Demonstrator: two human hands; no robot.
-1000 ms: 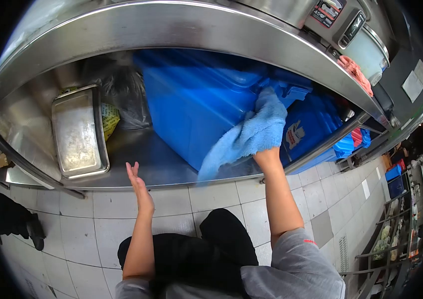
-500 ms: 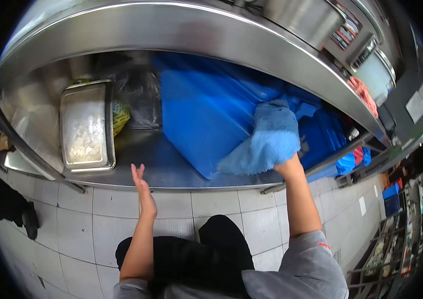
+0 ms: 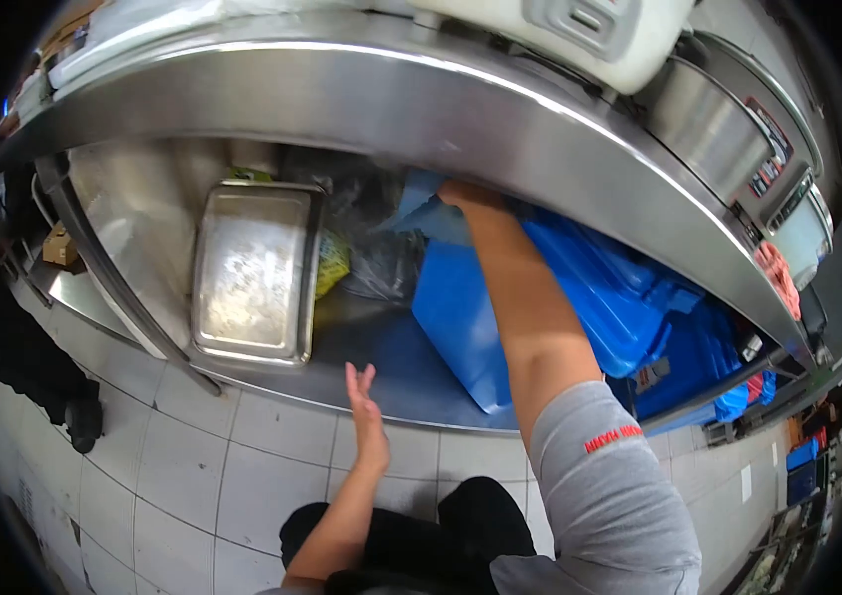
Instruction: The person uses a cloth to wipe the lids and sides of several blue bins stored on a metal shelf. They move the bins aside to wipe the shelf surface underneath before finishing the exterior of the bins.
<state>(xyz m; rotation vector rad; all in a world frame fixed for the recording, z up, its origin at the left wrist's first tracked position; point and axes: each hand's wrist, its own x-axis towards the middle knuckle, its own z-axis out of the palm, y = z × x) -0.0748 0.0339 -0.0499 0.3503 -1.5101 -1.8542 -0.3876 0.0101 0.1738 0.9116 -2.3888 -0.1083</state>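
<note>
A blue cloth [image 3: 431, 213] lies under my right hand [image 3: 462, 194], which reaches to the back of the lower steel shelf [image 3: 371, 372]. The fingers of that hand are mostly hidden. Below the cloth and my forearm is a large blue plastic bin [image 3: 460, 317] on the shelf. My left hand [image 3: 368, 421] hangs in front of the shelf edge with its fingers apart, holding nothing. An upturned metal tray [image 3: 254, 273] stands to its upper left.
Dark plastic bags [image 3: 376, 253] and a yellow packet [image 3: 333, 264] are behind the tray. The steel counter edge [image 3: 341, 89] runs above. Another person's dark shoe [image 3: 84, 424] is at left. More blue bins [image 3: 688, 357] are at right.
My right hand has moved with the cloth from the right side of the blue bin to the back left. The view has shifted, and my left hand stays open.
</note>
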